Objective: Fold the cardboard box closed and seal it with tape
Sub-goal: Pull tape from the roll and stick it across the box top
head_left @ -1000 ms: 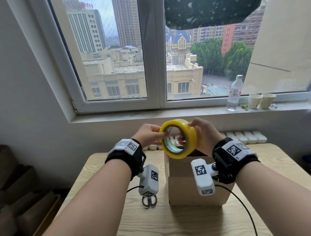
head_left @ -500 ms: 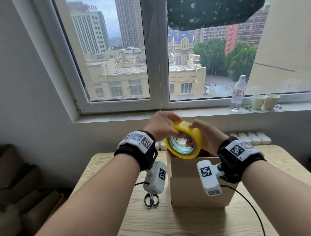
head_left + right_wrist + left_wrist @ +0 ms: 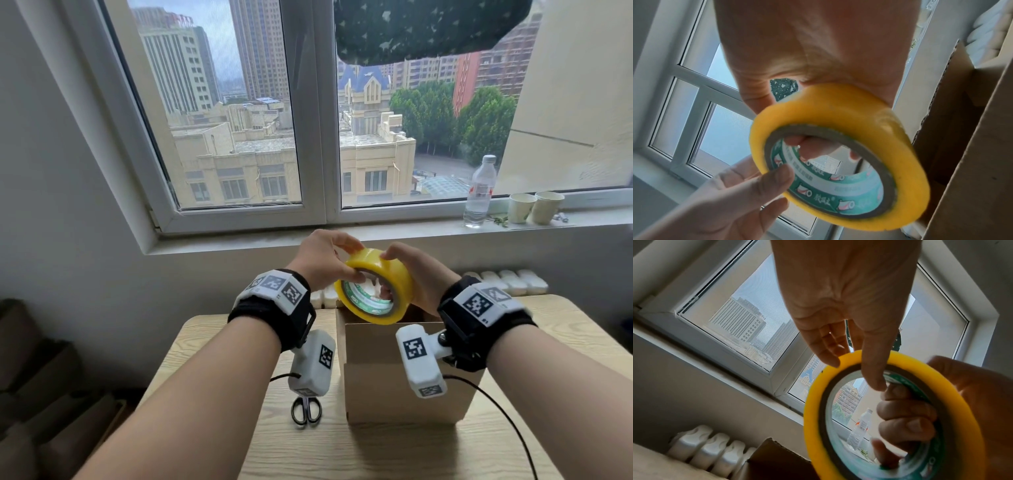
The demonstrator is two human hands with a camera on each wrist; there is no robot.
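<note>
Evidently the right hand point(image 3: 416, 277) was clamped on the glossy yellow roll of packing tape with a green printed cardboard core point(image 3: 375, 286), its fingers point(image 3: 906, 421) hooked through the core and its thumb over the outer band. The left hand point(image 3: 320, 262) pinched the roll's rim at about ten o'clock, thumb on the near face, fingertips on top. Both held the roll just above the open top of the plain brown cardboard box point(image 3: 394, 373), which stood on the pale wood-grain table point(image 3: 342, 452); a flap seemed to be standing up, though the roll hid most of the opening.

The step in hand looked like finding the tape's free end. To do it well, the right hand should steady the roll while a left fingernail feels round the band for the edge, then peels slowly to avoid splitting it.

Both forearms reached forward, wrists raised and turned inward. Black-handled scissors point(image 3: 306, 411) lay at nine o'clock from the box.
</note>
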